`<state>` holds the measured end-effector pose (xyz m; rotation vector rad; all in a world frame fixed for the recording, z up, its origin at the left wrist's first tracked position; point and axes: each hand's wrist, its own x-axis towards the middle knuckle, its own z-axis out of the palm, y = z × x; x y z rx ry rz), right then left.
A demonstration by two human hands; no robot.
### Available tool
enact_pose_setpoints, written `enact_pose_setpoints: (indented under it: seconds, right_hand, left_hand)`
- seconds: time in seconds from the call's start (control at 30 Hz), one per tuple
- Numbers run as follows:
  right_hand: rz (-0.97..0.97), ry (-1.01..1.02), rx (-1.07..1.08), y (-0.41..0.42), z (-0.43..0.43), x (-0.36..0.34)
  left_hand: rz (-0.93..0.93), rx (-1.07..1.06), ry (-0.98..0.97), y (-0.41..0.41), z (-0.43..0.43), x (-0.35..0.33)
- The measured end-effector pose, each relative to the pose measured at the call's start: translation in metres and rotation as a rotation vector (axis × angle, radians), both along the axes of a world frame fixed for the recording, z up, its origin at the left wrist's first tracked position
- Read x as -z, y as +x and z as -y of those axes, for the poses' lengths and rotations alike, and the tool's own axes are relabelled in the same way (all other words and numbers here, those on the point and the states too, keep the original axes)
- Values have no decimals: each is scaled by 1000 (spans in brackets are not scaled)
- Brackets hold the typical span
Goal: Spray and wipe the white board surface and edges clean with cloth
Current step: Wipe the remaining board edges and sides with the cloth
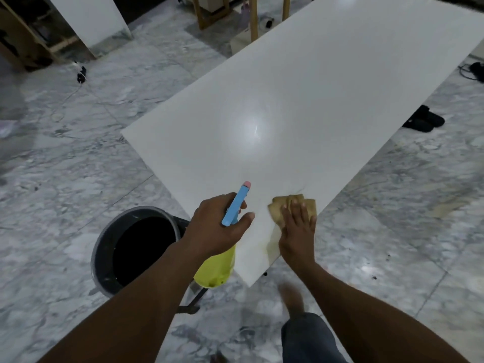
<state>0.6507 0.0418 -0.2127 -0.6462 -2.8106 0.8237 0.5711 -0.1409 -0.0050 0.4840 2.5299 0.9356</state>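
A large white board (301,100) lies flat and raised above the marble floor, one corner pointing toward me. My left hand (217,226) grips a spray bottle (235,203) with a blue head, a pink nozzle and a yellow body, held over the board's near left edge. My right hand (298,229) presses flat on a tan cloth (285,205) lying on the board close to the near corner. A faint yellowish smear shows on the board beneath that hand.
A grey bucket (104,247) with dark contents stands on the floor left of the board's corner. Black sandals (424,120) lie at the right. Another white panel (89,17) leans at the back left, wooden legs (254,17) behind the board. My foot (290,297) is below the corner.
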Motion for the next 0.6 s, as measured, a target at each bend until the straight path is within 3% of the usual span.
enact_pose_setpoints:
  seconds: [0.3,0.4,0.5,0.6]
  right_hand:
    - [-114,-43,-24,71,165,5]
    - [-74,-205,5,79,190,-16]
    - [-74,-636,186,83,193,-74]
    - [-102,-1578,525,79,169,-125]
  left_hand:
    - [-53,104,-17,44,139,4]
    - [-52,116,-44,53,173,5]
    - [-50,129,-32,56,187,-1]
    - [-47,147,18,55,176,-12]
